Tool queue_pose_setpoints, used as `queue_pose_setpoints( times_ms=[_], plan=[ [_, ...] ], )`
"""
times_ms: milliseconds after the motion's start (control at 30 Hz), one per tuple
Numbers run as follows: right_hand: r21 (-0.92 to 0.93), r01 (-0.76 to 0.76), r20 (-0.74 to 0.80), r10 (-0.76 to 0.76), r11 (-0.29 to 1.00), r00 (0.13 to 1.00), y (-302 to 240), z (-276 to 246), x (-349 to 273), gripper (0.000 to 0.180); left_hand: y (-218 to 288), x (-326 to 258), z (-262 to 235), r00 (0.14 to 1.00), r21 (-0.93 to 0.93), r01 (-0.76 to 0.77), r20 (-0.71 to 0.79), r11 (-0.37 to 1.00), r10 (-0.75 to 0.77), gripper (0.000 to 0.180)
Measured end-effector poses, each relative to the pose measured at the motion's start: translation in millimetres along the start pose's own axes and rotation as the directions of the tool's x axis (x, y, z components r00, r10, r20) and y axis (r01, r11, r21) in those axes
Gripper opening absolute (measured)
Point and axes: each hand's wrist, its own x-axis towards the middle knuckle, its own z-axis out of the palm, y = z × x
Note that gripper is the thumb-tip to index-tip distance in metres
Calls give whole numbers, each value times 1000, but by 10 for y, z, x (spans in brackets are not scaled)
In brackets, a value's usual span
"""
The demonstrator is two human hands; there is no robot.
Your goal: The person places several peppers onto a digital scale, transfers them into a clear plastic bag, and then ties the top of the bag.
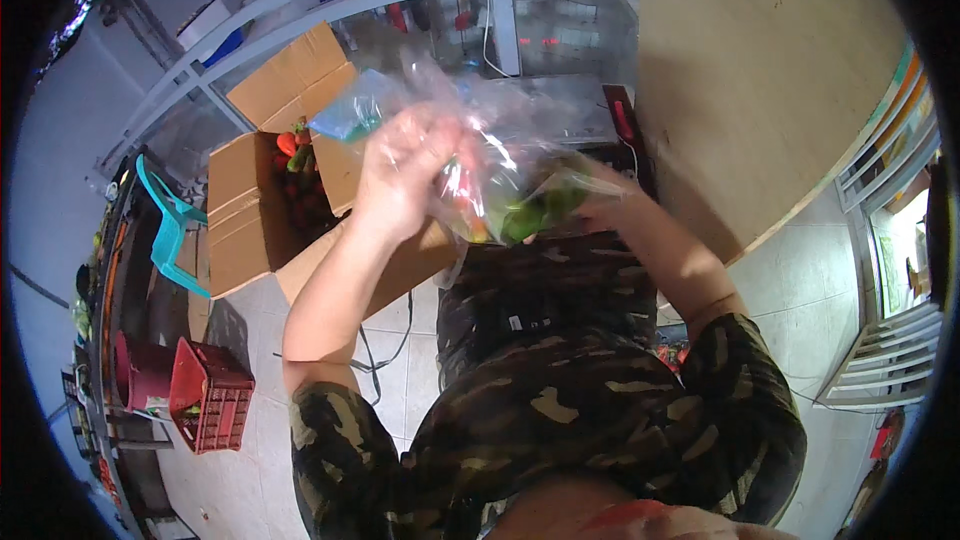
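A clear plastic bag (487,165) hangs in front of me with green and reddish bell peppers (525,218) in its lower part. My left hand (405,165) is closed on the gathered upper left of the bag, its fingers slightly blurred. At the bag's lower right is my right hand (607,208), touching it beside the green peppers; plastic and blur hide its fingers. A blue-green piece of plastic (350,112) shows just left of my left hand.
An open cardboard box (240,205) with red and green peppers (298,160) inside stands at the left. Near it are a turquoise plastic chair (170,225) and a red crate (210,398). A large pale wooden board (760,80) rises on the right.
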Motion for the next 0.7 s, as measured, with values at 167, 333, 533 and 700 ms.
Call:
queue_pose_setpoints(
  times_ms=[167, 333, 533, 700],
  plan=[
    [-592, 484, -152, -679, 644, 718, -267, -96, -219, 15, -191, 94, -212, 949, -162, 314, 28, 935, -314, 16],
    [-871, 404, 475, -689, -279, 548, -609, 352, -229, 34, -243, 74, -12, 929, 66, 370, -56, 927, -367, 13],
    [-886, 416, 448, -613, -206, 651, -362, 285, 78, 40, -186, 58, 57, 930, 137, 367, -38, 920, -365, 10],
    [-927, 375, 362, -226, 16, 904, -266, 74, 324, 29, -154, 0, -115, 856, 336, 468, 57, 817, -513, 13]
  ],
)
